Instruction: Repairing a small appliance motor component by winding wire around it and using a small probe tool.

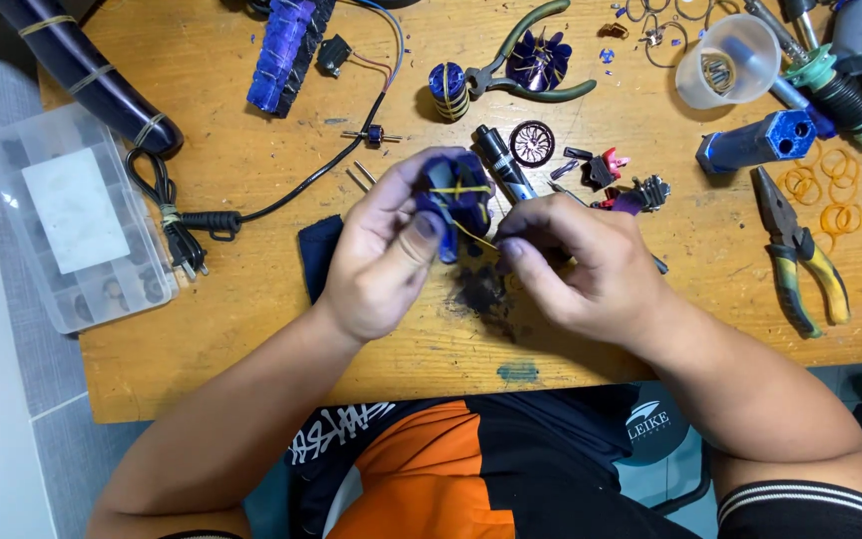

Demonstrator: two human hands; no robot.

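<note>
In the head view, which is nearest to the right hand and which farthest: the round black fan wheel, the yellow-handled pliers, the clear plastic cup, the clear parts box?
From the right hand:
1. Round black fan wheel, just above the hand.
2. Yellow-handled pliers, to the right on the table.
3. Clear plastic cup, top right, lying on its side.
4. Clear parts box, far left edge.

Hobby workshop: pliers (803, 250), wire coils, cluttered wooden bench (251, 309).

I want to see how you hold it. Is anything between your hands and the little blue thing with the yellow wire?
Nothing visible is. The left hand grips the blue piece directly, and the right hand pinches the yellow wire coming off it.
</note>
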